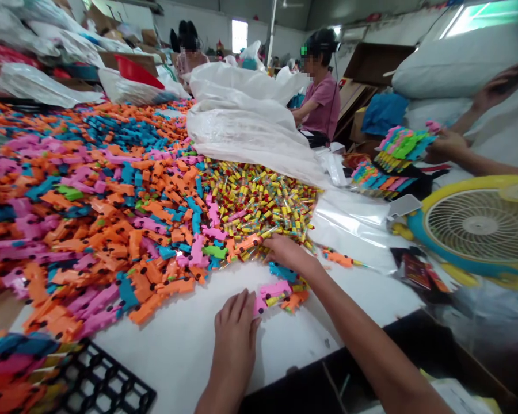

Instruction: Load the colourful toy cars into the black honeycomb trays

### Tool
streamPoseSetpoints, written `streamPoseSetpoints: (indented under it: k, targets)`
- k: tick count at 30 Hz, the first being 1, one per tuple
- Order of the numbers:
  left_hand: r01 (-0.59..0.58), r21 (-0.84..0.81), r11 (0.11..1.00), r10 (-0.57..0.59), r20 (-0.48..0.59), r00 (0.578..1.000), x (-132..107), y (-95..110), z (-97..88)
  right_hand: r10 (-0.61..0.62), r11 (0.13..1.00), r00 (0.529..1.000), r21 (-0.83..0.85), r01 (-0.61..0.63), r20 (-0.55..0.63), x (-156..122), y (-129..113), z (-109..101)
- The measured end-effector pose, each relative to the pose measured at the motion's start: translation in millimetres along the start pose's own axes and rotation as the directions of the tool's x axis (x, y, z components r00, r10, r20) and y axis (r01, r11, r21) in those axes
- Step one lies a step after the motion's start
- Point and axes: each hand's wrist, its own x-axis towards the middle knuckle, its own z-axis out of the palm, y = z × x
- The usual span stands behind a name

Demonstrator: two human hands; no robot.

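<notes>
My left hand [235,328] rests on the white tabletop with its fingers drawn together against a pink toy car [259,303]. Beside that car lie another pink toy car [276,288], an orange one [296,300] and a blue one [282,271]. My right hand [287,253] reaches to the near edge of a heap of small clear tubes with yellow and red ends [263,198]. Its fingers are closed, and what is between them is hidden. At its fingertips are an orange toy car [248,244] and a yellow-ended tube [268,232].
A large heap of toy cars [99,213] covers the left side. A black honeycomb tray [106,379] sits front left. White plastic sheeting [250,126] lies behind the tubes. On the right are a yellow-and-blue fan [479,224] and another person's hand [449,146] holding several toys.
</notes>
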Motion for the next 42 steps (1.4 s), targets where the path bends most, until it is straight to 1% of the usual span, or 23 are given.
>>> streamPoseSetpoints:
  k: [2,4,6,7,9,10,11,13,15,17,18,20,22,24,26,28,32,35,37,40,42]
  targets:
    - [-0.003,-0.014,1.0,0.003,0.0,1.0,-5,3,1.2,-0.119,0.992,0.993,0.035,0.119,0.004,2,-9,7]
    - [0.002,-0.044,0.999,-0.002,-0.007,1.0,-10,5,0.6,-0.241,0.968,0.97,0.076,0.24,0.001,2,-19,13]
    - [0.023,-0.099,0.995,-0.026,-0.022,0.999,-14,6,-3.5,-0.313,0.944,0.95,0.107,0.312,0.0,-1,-27,18]
    - [0.057,-0.133,0.99,-0.061,-0.03,0.998,-16,5,-7.0,-0.328,0.937,0.945,0.128,0.326,-0.005,-3,-30,20]
    - [0.178,-0.196,0.964,-0.19,-0.044,0.981,-17,3,-15.9,-0.322,0.929,0.945,0.171,0.327,-0.056,-11,-34,22]
    - [0.253,-0.219,0.942,-0.271,-0.052,0.961,-15,1,-20.5,-0.282,0.939,0.955,0.178,0.295,-0.095,-16,-36,22]
    - [0.322,-0.238,0.916,-0.345,-0.058,0.937,-13,-2,-24.7,-0.217,0.957,0.967,0.169,0.237,-0.131,-22,-39,22]
    - [0.411,-0.26,0.874,-0.439,-0.057,0.897,-3,-8,-30.3,-0.048,0.993,0.986,0.097,0.064,-0.161,-32,-49,21]
    - [0.443,-0.263,0.857,-0.47,-0.048,0.881,10,-14,-31.5,0.103,0.995,0.987,-0.002,-0.104,-0.122,-39,-64,19]
    - [0.464,-0.272,0.843,-0.488,-0.026,0.872,24,-16,-29.8,0.217,0.973,0.974,-0.061,-0.22,-0.06,-39,-84,21]
    - [0.475,-0.28,0.834,-0.499,-0.017,0.866,30,-17,-28.7,0.262,0.962,0.964,-0.065,-0.264,-0.044,-37,-93,23]
    - [0.511,-0.302,0.805,-0.535,0.001,0.845,37,-16,-27.8,0.319,0.947,0.947,-0.03,-0.32,-0.044,-29,-110,29]
    - [0.558,-0.321,0.765,-0.587,0.006,0.809,38,-15,-29.6,0.345,0.939,0.936,0.019,-0.344,-0.074,-20,-123,35]
    - [0.593,-0.328,0.735,-0.631,-0.012,0.776,34,-16,-33.4,0.358,0.934,0.927,0.048,-0.355,-0.111,-13,-131,40]
    - [0.603,-0.325,0.728,-0.647,-0.034,0.762,30,-19,-37.8,0.361,0.933,0.922,0.065,-0.355,-0.139,-8,-136,43]
    - [0.602,-0.324,0.73,-0.645,-0.034,0.764,28,-23,-41.3,0.361,0.932,0.922,0.082,-0.352,-0.139,-5,-138,45]
    - [0.598,-0.333,0.73,-0.633,0.001,0.774,29,-29,-42.8,0.376,0.925,0.923,0.102,-0.367,-0.086,8,-141,45]
    - [0.556,-0.337,0.76,-0.593,-0.012,0.805,26,-32,-40.1,0.388,0.92,0.916,0.092,-0.38,-0.1,21,-145,46]
    - [0.521,-0.341,0.783,-0.561,-0.022,0.828,22,-33,-38.2,0.382,0.924,0.917,0.083,-0.374,-0.12,25,-147,45]
    - [0.487,-0.357,0.797,-0.531,-0.03,0.847,14,-35,-37.4,0.302,0.952,0.947,0.081,-0.294,-0.11,16,-141,40]
    - [0.466,-0.376,0.801,-0.514,-0.035,0.857,8,-36,-38.2,0.22,0.973,0.973,0.092,-0.212,-0.077,2,-128,34]
